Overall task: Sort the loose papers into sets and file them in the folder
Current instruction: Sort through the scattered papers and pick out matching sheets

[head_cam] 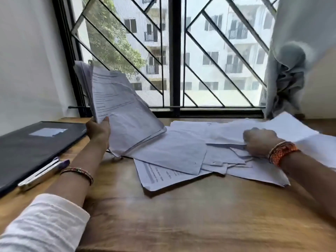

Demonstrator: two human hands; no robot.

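Left hand (pixel 98 130): pinching a stack of papers (pixel 120 110), holding it tilted up, just right of the folder (pixel 31 144).
Right hand (pixel 259 141): fingers curling into the loose papers (pixel 181 153); exact grip unclear.
Loose papers: lying scattered on the table (pixel 181 215), right of the folder.
Pen (pixel 42 172): resting on the folder's near edge.

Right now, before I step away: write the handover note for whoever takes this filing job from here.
Left hand: grips a gathered set of papers, held upright, lower edge near the desk.
Right hand: knuckles up on the loose papers, apparently picking at a sheet; grip unclear.
Black folder: closed at the desk's left edge, a pen lying on it.
Done: one set partly gathered.
Left: sort the scattered sheets on the wooden desk, move the pen, open the folder, file the sets.
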